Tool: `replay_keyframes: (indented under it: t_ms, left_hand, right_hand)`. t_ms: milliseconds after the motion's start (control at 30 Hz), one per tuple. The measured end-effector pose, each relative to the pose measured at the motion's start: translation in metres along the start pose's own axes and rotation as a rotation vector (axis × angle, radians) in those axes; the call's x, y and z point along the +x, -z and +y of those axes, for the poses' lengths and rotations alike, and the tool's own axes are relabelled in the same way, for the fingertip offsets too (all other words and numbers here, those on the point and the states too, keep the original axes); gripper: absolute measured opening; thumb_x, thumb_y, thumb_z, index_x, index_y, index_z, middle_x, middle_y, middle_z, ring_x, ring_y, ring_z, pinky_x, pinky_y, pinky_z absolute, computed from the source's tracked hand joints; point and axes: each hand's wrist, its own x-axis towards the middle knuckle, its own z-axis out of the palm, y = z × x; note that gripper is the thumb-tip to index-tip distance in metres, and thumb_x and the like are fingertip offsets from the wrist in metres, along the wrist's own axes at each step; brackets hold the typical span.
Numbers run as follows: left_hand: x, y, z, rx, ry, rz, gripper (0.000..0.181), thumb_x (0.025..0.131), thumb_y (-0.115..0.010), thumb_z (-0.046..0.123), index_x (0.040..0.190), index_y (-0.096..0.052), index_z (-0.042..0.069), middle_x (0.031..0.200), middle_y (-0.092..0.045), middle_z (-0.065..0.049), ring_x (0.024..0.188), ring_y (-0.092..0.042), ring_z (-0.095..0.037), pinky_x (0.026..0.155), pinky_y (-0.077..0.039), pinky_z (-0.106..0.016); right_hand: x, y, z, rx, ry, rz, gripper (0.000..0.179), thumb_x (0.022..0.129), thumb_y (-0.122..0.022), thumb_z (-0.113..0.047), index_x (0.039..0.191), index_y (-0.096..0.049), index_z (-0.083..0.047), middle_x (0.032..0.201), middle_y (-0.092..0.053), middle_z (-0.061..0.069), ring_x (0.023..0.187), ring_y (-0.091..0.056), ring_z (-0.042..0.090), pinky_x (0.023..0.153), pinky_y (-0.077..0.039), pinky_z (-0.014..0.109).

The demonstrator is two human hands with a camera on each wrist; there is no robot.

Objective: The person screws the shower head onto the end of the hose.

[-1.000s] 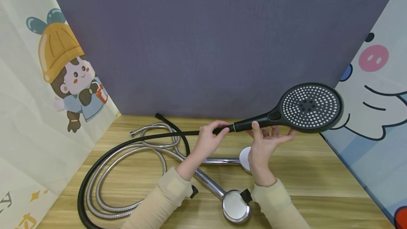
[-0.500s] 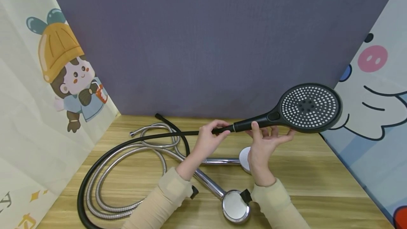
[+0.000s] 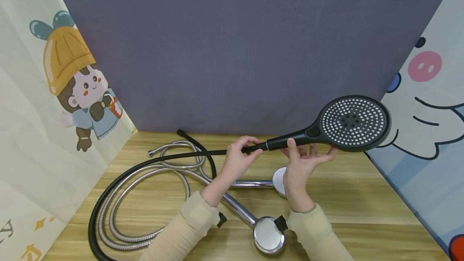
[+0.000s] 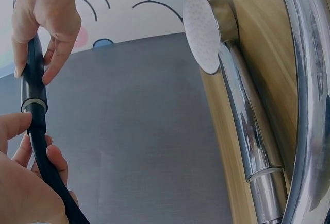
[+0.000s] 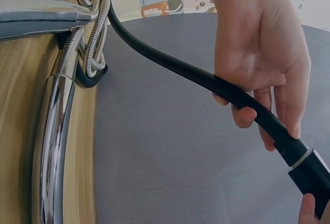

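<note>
A black shower head [image 3: 353, 123] with white nozzles is held up above the table, its face toward the camera. My right hand [image 3: 302, 168] grips its handle [image 3: 290, 139] from below, thumb in front. At the handle's end, my left hand [image 3: 239, 158] pinches the end fitting of a black hose [image 3: 181, 155]. In the left wrist view the hose fitting [image 4: 37, 118] meets the handle at a pale ring. The right wrist view shows the left-hand fingers [image 5: 294, 110] around the black hose [image 5: 175, 65], right beside the joint. Inside the joint, the thread is hidden.
Two chrome shower heads lie on the wooden table [image 3: 348, 212]: one in front [image 3: 269, 235], one behind [image 3: 280, 181] the right wrist. Coiled metal hoses [image 3: 108, 212] lie at the left, with the black hose looping round them. A grey panel [image 3: 232, 51] stands at the back.
Both hands, the shower head and the hose stay almost where they were. Only very slight shifts show.
</note>
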Motion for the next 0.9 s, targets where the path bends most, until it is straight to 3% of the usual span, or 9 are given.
replay_keyframes:
  t_ms: [200,400,667,900]
  left_hand:
    - [-0.0005,0.0017,0.0016,0.019,0.016,-0.02,0.02,0.092,-0.063,0.022,0.11,-0.067,0.016,0.113,-0.064,-0.001,0.091,-0.056,-0.023,0.051,-0.046,-0.022]
    - [-0.0009,0.0026,0.0042,0.056,0.023,-0.064,0.025,0.095,-0.057,0.022,0.116,-0.066,0.012,0.121,-0.062,-0.006,0.105,-0.057,-0.023,0.07,-0.053,-0.023]
    - [-0.0003,0.0021,0.004,0.058,0.026,-0.068,0.024,0.095,-0.057,0.021,0.116,-0.066,0.012,0.115,-0.066,-0.005,0.084,-0.059,-0.015,0.065,-0.05,-0.021]
    - [-0.0004,0.002,0.003,0.038,0.022,-0.046,0.023,0.094,-0.06,0.022,0.113,-0.067,0.012,0.11,-0.068,-0.004,0.087,-0.06,-0.018,0.064,-0.049,-0.02]
  right_hand:
    - [0.0001,-0.0003,-0.0007,0.0,-0.002,0.006,0.099,0.081,-0.063,0.012,0.143,-0.002,-0.035,0.117,-0.043,0.018,0.084,-0.061,0.024,0.067,-0.058,0.039]
    - [0.0001,0.0004,-0.0015,0.006,-0.005,0.009,0.098,0.082,-0.062,0.013,0.143,-0.002,-0.034,0.114,-0.043,0.016,0.084,-0.06,0.024,0.066,-0.058,0.038]
    - [-0.0003,-0.0005,-0.0026,0.003,-0.008,0.009,0.098,0.081,-0.063,0.013,0.143,-0.004,-0.035,0.114,-0.044,0.016,0.083,-0.06,0.023,0.066,-0.058,0.039]
    - [-0.0002,-0.0008,-0.0026,0.003,-0.003,0.0,0.098,0.081,-0.063,0.013,0.143,-0.004,-0.036,0.114,-0.044,0.017,0.083,-0.06,0.024,0.066,-0.058,0.039]
